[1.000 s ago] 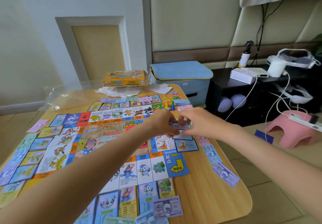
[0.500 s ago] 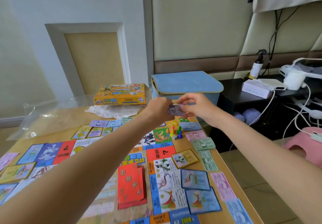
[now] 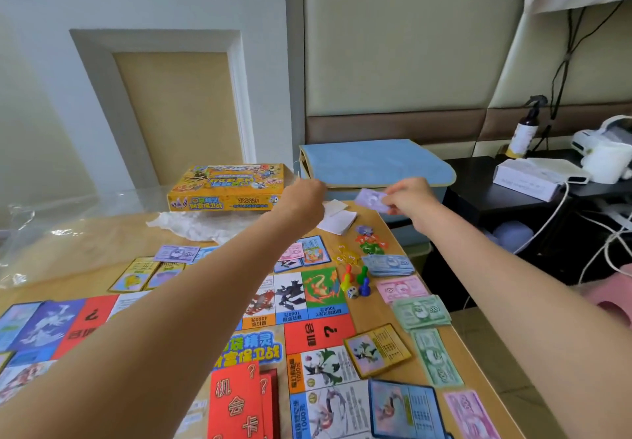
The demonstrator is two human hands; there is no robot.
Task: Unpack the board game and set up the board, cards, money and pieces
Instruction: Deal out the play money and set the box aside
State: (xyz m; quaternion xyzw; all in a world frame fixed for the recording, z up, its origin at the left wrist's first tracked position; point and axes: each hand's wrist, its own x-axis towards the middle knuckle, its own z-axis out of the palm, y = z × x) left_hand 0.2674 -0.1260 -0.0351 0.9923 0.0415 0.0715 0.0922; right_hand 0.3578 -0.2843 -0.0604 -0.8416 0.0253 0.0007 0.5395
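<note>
The game box [image 3: 227, 188] is yellow-orange with bright cartoon creatures and blue lettering. The board [image 3: 307, 305] shows red squares with black question marks, a green square with an orange dragon, white squares with dark creatures. The card stack [image 3: 239, 404] is red with gold characters. Banknotes lie in lilac [image 3: 176, 253], blue [image 3: 388, 265], pink [image 3: 402, 288] and green [image 3: 422, 312]. The 4 pawns [image 3: 356, 278] are red, yellow, green and blue, beside a white die [image 3: 352, 292] with dark pips

Bright, even daylight; shadows soft. Glare on the plastic sheet [image 3: 51, 230] at far left. Wide-angle bending at edges; slight motion blur.
</note>
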